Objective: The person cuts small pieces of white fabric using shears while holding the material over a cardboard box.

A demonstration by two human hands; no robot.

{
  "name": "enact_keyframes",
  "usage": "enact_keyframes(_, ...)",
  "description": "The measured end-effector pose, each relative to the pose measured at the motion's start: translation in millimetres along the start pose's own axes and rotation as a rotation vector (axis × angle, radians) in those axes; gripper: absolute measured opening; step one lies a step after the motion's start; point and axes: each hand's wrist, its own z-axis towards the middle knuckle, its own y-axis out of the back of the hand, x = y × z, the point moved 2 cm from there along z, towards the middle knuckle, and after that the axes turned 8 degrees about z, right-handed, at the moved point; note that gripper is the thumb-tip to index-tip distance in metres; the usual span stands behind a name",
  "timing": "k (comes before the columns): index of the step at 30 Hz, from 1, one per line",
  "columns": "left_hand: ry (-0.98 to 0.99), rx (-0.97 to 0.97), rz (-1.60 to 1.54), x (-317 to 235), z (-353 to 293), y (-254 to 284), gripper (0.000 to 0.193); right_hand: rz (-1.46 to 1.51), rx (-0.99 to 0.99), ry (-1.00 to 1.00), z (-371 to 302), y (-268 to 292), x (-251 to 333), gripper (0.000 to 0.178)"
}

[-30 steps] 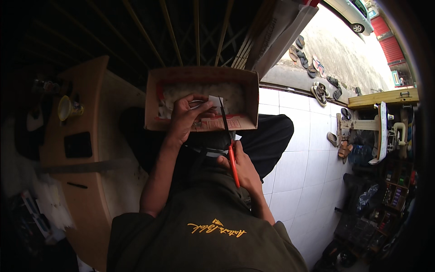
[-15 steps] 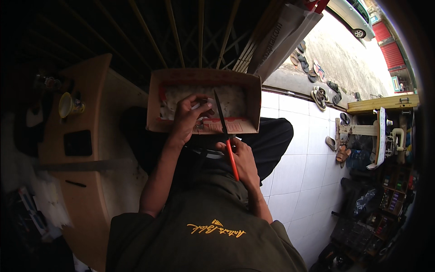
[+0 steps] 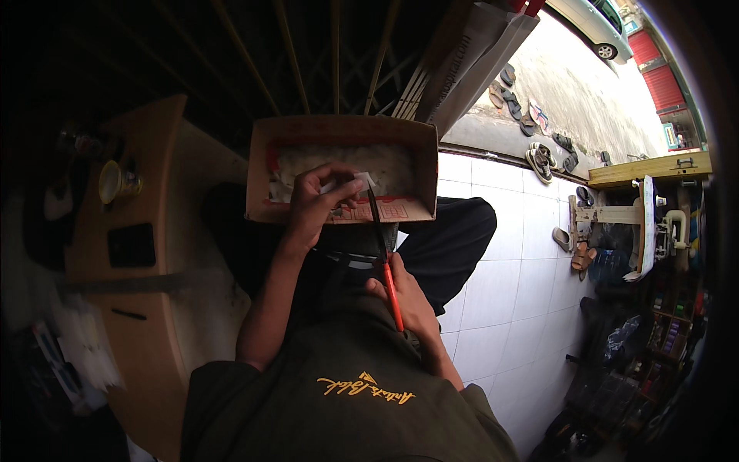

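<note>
Red-handled scissors (image 3: 388,273) gripped in right hand (image 3: 410,291); left hand (image 3: 314,202) pinching white slip (image 3: 365,178) over cardboard box (image 3: 420,171).

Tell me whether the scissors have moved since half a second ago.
Yes: judged against the cardboard box, the red-handled scissors have shifted back toward the person's dark shirt, reaching less far over the box.

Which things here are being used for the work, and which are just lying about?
In use:
red-handled metal scissors, right hand
small flat white piece, left hand
open brown cardboard box

Lying about:
round yellow-rimmed tub
flat black rectangular object
scattered dark and brown sandals
</note>
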Motion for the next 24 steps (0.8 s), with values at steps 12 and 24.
enact_keyframes(12,0.0,-0.015,-0.003,4,-1,11,0.016,-0.072,-0.014,-0.02,33,14,27,0.072)
enact_keyframes(24,0.105,-0.043,0.041,12,3,14,0.015,-0.066,-0.053,-0.036,38,15,23,0.059)
